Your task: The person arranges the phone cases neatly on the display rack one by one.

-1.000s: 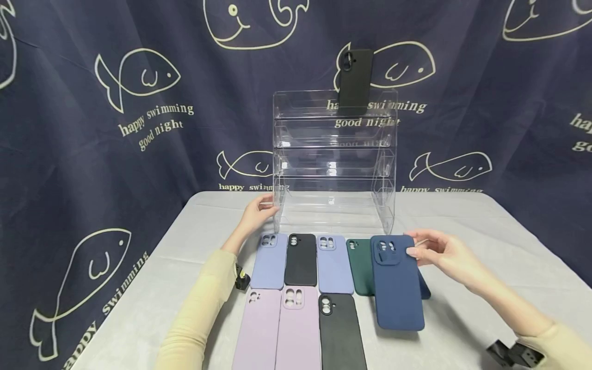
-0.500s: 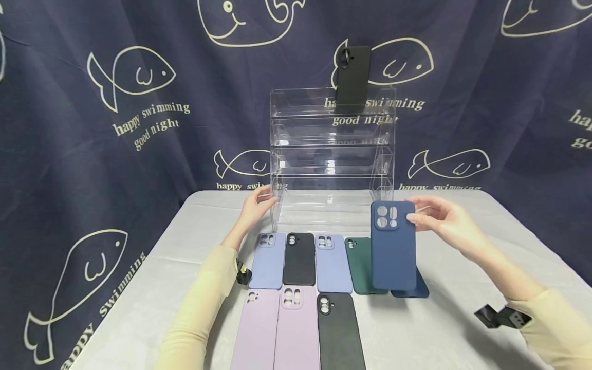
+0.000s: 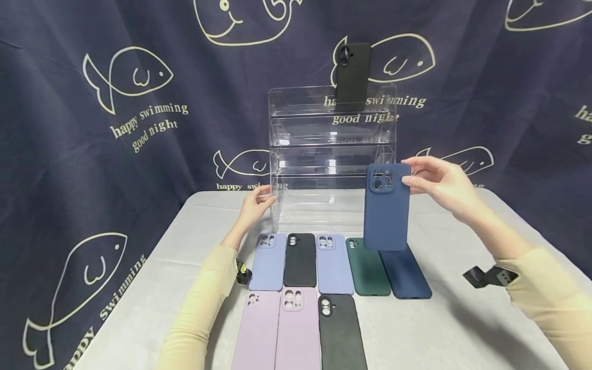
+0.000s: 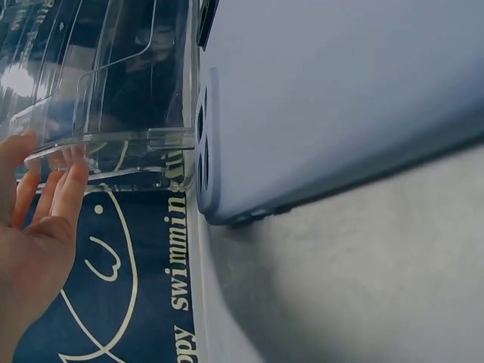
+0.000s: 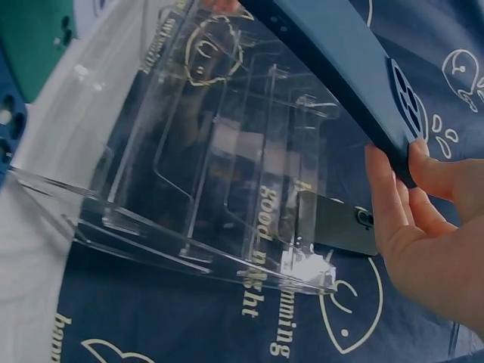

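Note:
My right hand point(image 3: 441, 187) pinches a navy blue phone case point(image 3: 387, 216) by its upper right edge, holding it upright in the air with the camera cutouts at the top. The case overlaps the lower right of a clear acrylic display rack point(image 3: 330, 169). In the right wrist view, thumb and fingers grip the end of the phone case point(image 5: 340, 72) beside its camera cutout. My left hand point(image 3: 254, 208) holds the rack's left side, low down; the left wrist view has its fingers point(image 4: 68, 193) at the clear wall. A black phone case point(image 3: 353, 77) stands in the rack's top tier.
On the grey table point(image 3: 180, 257), a row of cases lies before the rack: light blue point(image 3: 269, 264), black point(image 3: 300, 262), light blue point(image 3: 335, 267), green point(image 3: 370, 267) and navy point(image 3: 409, 277). Nearer lie two lilac cases point(image 3: 256, 334) and a black one point(image 3: 341, 334). A fish-print curtain point(image 3: 152, 169) hangs behind.
My right hand has raised the navy phone case from above the table row to the rack's lower right, uncovering the green and navy cases. My left hand has stayed at the rack's side.

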The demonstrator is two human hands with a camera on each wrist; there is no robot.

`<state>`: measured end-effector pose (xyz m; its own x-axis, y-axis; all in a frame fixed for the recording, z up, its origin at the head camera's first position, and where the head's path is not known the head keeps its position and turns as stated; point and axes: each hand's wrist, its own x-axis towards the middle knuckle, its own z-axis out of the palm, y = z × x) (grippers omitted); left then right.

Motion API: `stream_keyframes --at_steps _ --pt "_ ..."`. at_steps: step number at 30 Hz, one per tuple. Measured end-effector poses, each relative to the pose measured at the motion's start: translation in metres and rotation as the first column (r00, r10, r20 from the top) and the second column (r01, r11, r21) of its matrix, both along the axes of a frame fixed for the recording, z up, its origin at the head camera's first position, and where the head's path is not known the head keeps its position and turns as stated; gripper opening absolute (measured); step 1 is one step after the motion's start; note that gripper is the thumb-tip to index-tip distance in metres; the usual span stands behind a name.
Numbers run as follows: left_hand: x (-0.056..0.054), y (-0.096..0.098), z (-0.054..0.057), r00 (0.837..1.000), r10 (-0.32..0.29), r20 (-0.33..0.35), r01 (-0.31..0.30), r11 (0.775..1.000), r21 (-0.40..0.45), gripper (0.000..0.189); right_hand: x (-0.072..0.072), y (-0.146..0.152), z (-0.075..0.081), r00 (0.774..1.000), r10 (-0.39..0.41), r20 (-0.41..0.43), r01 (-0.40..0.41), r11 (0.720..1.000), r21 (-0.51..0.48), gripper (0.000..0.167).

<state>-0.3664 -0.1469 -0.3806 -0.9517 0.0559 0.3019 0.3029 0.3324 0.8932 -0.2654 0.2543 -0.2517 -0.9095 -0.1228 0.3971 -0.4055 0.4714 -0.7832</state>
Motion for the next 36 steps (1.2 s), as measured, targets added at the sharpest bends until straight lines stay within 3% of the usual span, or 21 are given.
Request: stream_keyframes --at_steps 1,5,17,22,28,36 --pt "-0.005 -0.002 -0.005 1.000 -0.006 0.003 0.006 1.000 0.000 0.047 -0.002 0.000 0.003 1.000 0.001 -0.009 -0.001 1.000 -0.002 0.038" --pt "-0.006 -0.004 -0.005 0.999 -0.034 0.009 0.034 0.999 -0.013 0.048 -0.008 -0.002 0.013 0.998 0.033 -0.047 -0.036 0.998 -0.053 0.035" --pt "-0.006 -0.005 -0.005 0.996 -0.088 0.013 0.088 0.996 -0.026 0.050 -0.030 -0.013 0.045 0.994 0.005 -0.112 -0.021 0.989 -0.146 0.037" --pt "-0.004 -0.006 -0.007 0.994 -0.101 0.033 0.102 0.995 -0.005 0.050 -0.041 -0.021 0.058 0.990 0.040 -0.137 -0.069 0.975 -0.212 0.037" --pt "-0.003 -0.008 -0.010 0.994 -0.101 0.042 0.100 0.995 0.014 0.051 -0.055 -0.031 0.073 0.983 0.082 -0.164 -0.133 0.937 -0.323 0.035" --pt "-0.006 -0.008 -0.010 0.994 -0.095 0.048 0.096 0.995 -0.009 0.052 -0.074 -0.040 0.097 0.969 0.125 -0.213 -0.220 0.830 -0.513 0.033"
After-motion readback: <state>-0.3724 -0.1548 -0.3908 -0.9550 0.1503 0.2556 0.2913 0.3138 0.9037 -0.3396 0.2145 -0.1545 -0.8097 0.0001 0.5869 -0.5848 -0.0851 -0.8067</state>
